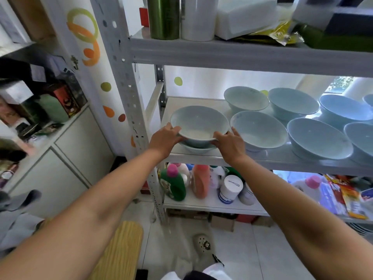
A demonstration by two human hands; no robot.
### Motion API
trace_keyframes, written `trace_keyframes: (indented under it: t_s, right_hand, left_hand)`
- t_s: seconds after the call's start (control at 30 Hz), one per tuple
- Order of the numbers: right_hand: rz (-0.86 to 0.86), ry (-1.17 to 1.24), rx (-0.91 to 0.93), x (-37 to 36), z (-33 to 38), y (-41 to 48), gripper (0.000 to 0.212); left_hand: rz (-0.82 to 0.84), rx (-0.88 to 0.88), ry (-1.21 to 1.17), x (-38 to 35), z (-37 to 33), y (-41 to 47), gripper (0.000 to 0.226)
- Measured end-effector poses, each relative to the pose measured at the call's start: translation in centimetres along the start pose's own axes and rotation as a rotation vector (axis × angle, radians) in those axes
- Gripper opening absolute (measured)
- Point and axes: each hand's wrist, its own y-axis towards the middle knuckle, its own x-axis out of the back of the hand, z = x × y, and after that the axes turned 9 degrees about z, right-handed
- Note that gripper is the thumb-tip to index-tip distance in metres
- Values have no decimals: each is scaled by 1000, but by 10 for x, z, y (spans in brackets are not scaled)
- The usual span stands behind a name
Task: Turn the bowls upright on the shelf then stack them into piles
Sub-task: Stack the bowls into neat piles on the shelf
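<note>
A pale blue bowl (pixel 198 122) is upright at the left end of the middle shelf (pixel 222 157), sitting in or just above a second bowl (pixel 196 148) of which only the lower rim shows. My left hand (pixel 164 136) grips its left rim and my right hand (pixel 229 143) grips its right rim. Several more pale blue bowls stand upright along the shelf to the right, the nearest one (pixel 258 130) right beside my right hand.
The top shelf (pixel 242 55) hangs close above the bowls and carries a green canister (pixel 163 17) and white containers. Detergent bottles (pixel 173 184) fill the shelf below. A perforated shelf post (pixel 129 93) stands left of the bowls. A wooden stool (pixel 119 253) is near my legs.
</note>
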Motion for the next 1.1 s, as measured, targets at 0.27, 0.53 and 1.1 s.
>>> trace_keyframes:
  t_s: [0.27,0.53,1.1]
  right_hand:
    - [150,-73,80,10,-18,3,53]
    - [137,-190,157,19,-58,6,59]
    - [154,-261,-100,37,-206,108,50]
  left_hand:
    - [44,-102,176,-7,-5,6,64]
    - [-2,-144,147,-2,-39,52,65]
    - [218,-104,327,-12,-129,202,49]
